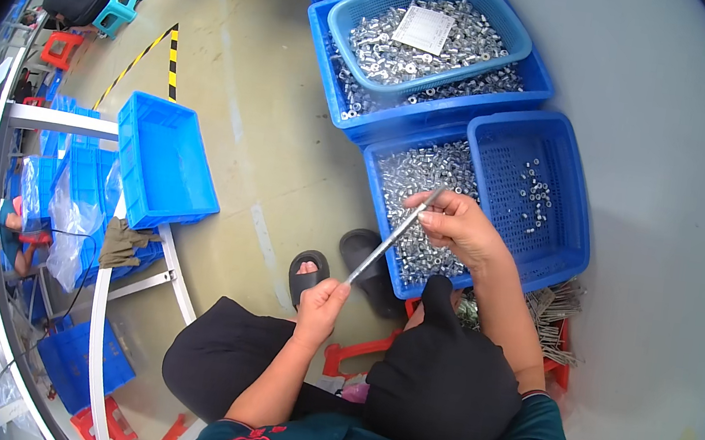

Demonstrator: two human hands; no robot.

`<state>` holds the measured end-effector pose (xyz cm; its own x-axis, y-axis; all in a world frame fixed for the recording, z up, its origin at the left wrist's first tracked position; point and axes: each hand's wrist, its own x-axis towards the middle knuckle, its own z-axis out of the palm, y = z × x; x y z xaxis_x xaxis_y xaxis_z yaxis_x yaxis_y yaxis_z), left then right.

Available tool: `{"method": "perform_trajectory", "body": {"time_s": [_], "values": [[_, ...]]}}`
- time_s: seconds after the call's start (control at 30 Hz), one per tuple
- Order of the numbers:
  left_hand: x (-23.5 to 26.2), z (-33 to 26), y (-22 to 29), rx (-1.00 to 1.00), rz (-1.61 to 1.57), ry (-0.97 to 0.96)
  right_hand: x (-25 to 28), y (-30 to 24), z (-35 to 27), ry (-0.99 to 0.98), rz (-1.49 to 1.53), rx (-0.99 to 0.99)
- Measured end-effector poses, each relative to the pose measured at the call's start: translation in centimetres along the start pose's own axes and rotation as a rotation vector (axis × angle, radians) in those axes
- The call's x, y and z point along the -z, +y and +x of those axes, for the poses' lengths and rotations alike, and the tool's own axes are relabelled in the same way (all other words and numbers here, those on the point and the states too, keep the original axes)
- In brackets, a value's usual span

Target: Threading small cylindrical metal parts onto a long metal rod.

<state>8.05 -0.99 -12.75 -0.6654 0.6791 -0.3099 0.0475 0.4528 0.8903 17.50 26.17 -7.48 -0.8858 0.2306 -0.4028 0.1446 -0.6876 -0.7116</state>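
A thin silver metal rod (pixel 387 244) slants up to the right between my two hands, over the floor and the edge of a blue bin. Its lower end is pinched in the fingers of my left hand (pixel 320 309). Near its upper end, the thumb and fingers of my right hand (pixel 465 226) close on it. Beneath the right hand is the blue bin (pixel 372 189), full of small silver metal sleeves (pixel 430 172). A darker blue basket (pixel 502 164) overlaps its right side and holds a few loose sleeves (pixel 536 195).
Farther back, a light blue basket (pixel 341 36) of metal parts with a paper slip (pixel 423 29) sits on another blue bin (pixel 333 93). Thin metal rods (pixel 556 314) lie by my right forearm. To the left, a blue crate (pixel 168 165) rests on a white frame (pixel 176 272).
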Motion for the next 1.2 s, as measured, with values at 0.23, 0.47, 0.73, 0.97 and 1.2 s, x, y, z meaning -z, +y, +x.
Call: {"method": "perform_trajectory", "body": {"time_s": [0.23,0.47,0.73,0.97,1.2], "values": [[-0.1,0.0,0.2,0.117,-0.162,0.024,3.3,2.3,0.8,0.099,0.462,-0.009],[-0.1,-0.2,-1.0,0.076,-0.107,-0.004,3.9,2.4,1.4,0.075,0.654,0.104],[-0.6,-0.4,-1.4,0.059,-0.141,-0.021,3.8,3.0,2.0,0.14,0.78,0.115],[-0.4,-0.4,-1.2,0.07,-0.115,-0.037,3.2,2.3,1.4,0.088,0.66,0.156],[-0.4,-0.5,-1.0,0.059,-0.141,-0.039,2.3,0.9,0.9,0.076,0.507,0.147]]}}
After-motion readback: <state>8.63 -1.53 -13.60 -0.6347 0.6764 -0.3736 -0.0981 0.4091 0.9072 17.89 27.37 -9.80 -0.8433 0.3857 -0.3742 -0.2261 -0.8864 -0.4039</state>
